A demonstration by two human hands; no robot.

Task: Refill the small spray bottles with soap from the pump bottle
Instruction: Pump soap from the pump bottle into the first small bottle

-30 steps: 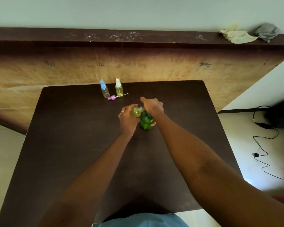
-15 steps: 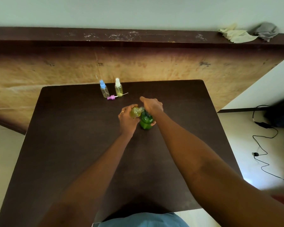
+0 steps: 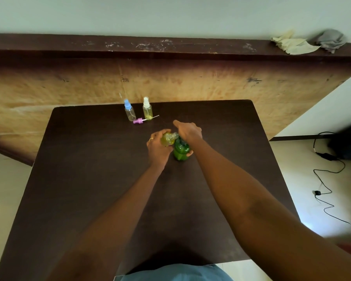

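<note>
Pumping soap at mid table (image 3: 89, 179). Holds the small clear yellow-filled spray bottle (image 3: 167, 138), tilted, wrapped in the left grip (image 3: 157, 148); presses, seemingly, atop the green plastic pump bottle (image 3: 179, 152) with the right grip (image 3: 188, 130), thumb hooked round it. Calls next for mouth kept under spout.

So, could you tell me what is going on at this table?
A person is refilling a small bottle. The left hand holds it uncapped and tilted at the spout of the green pump bottle, while the right hand covers the pump head, thumb round the body. At the far edge of the table stand a blue-capped bottle and a white-capped bottle, with a pink spray head lying beside them.
</note>
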